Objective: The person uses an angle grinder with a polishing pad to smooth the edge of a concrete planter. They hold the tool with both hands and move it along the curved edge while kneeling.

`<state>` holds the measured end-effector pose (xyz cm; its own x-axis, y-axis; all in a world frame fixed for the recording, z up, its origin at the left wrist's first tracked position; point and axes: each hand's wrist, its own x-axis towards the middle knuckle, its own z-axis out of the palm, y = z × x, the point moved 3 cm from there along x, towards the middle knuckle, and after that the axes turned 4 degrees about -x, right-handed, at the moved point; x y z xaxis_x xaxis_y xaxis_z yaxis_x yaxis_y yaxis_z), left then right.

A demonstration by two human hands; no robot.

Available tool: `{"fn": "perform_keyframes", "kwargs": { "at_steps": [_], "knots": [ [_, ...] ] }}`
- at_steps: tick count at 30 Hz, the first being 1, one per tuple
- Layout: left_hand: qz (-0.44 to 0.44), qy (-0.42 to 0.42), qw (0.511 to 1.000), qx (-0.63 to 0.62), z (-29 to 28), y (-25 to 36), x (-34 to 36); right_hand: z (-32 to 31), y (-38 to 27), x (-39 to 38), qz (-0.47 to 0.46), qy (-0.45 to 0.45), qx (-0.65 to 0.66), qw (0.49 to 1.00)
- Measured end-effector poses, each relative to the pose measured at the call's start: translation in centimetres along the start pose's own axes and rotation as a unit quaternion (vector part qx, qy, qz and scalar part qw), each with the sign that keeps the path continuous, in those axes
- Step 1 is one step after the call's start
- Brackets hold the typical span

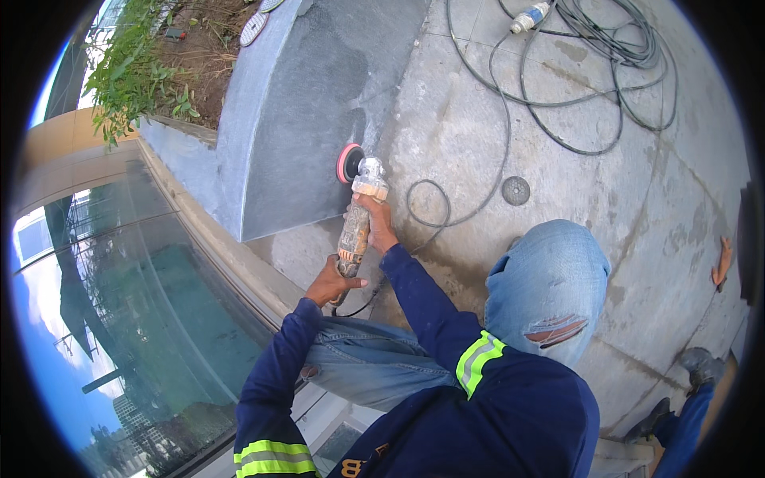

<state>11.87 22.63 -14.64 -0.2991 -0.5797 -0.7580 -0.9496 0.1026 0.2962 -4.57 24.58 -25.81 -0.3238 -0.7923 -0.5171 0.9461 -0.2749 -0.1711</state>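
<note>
Both my hands grip a dusty angle grinder (pixel 353 233) fitted with a round pink-edged pad (pixel 349 163). My right hand (pixel 378 222) is closed round the front of its body, just behind the metal head. At the rear end, my left hand (pixel 330 281) wraps the handle, thumb stretched to the right. The pad stands on edge at the smooth grey face of a low planter wall (pixel 307 119); I cannot tell whether it touches. A dark power cord (pixel 362 309) leaves the back of the tool.
Black cable (pixel 625 52) lies coiled on the concrete floor (pixel 574 191), with a blue-and-white connector (pixel 529 17). A round perforated disc (pixel 515 190) lies nearby, another disc (pixel 253 29) on the wall top. Plants are upper left, glass (pixel 159 319) left. Another person's hand (pixel 723 263) and boots (pixel 701 366) show right.
</note>
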Motion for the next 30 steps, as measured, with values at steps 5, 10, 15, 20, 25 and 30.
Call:
{"fn": "perform_keyframes", "kwargs": {
  "at_steps": [5, 10, 15, 20, 25, 30],
  "knots": [
    [-0.052, -0.092, 0.986, -0.126, -1.9, 1.5, 0.2, 2.7, -2.6, 0.5, -0.017, -0.002, 0.014, 1.000],
    [0.024, -0.068, 0.997, -0.011, -4.4, 3.1, 1.3, 2.4, -3.8, 4.2, -0.033, 0.023, 0.056, 0.998],
    [0.009, -0.036, 0.998, 0.043, -3.5, 1.0, -1.0, -0.1, 0.1, 3.0, 0.008, 0.052, 0.068, 0.996],
    [0.008, 0.095, 0.992, 0.086, 0.0, -5.1, -2.7, 1.3, 1.2, -0.5, 0.004, 0.021, 0.023, 1.000],
    [0.041, 0.160, 0.982, 0.092, 0.2, -1.3, -0.8, 3.1, -2.7, 1.2, -0.039, -0.025, -0.011, 0.999],
    [0.057, 0.158, 0.979, 0.114, 0.2, 1.0, 1.0, 1.5, -4.1, 4.0, -0.018, -0.013, 0.002, 1.000]
  ]
}}
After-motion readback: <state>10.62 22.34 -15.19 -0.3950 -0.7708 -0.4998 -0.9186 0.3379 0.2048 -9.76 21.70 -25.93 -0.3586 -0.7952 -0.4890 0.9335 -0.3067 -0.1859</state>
